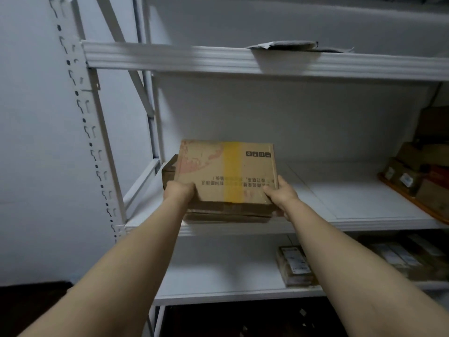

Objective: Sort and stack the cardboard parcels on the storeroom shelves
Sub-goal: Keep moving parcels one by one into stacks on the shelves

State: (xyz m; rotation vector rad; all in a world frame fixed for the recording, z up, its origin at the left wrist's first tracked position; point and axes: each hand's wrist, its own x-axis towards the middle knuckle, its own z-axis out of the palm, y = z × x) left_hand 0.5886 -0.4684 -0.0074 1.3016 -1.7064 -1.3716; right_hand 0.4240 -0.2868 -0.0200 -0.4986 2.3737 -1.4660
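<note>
A brown cardboard parcel (226, 171) with a yellow tape band and printed text sits tilted at the left end of the middle shelf (352, 203). It lies on top of a darker, flatter parcel (226, 212), and another dark box (169, 171) shows behind its left side. My left hand (178, 190) grips the top parcel's near left corner. My right hand (281, 193) grips its near right corner, thumb on top.
More cardboard parcels (420, 176) are stacked at the right end of the middle shelf. Small labelled boxes (295, 266) lie on the lower shelf, with others further right. Flat grey mailers (286, 45) rest on the top shelf. A white wall stands to the left.
</note>
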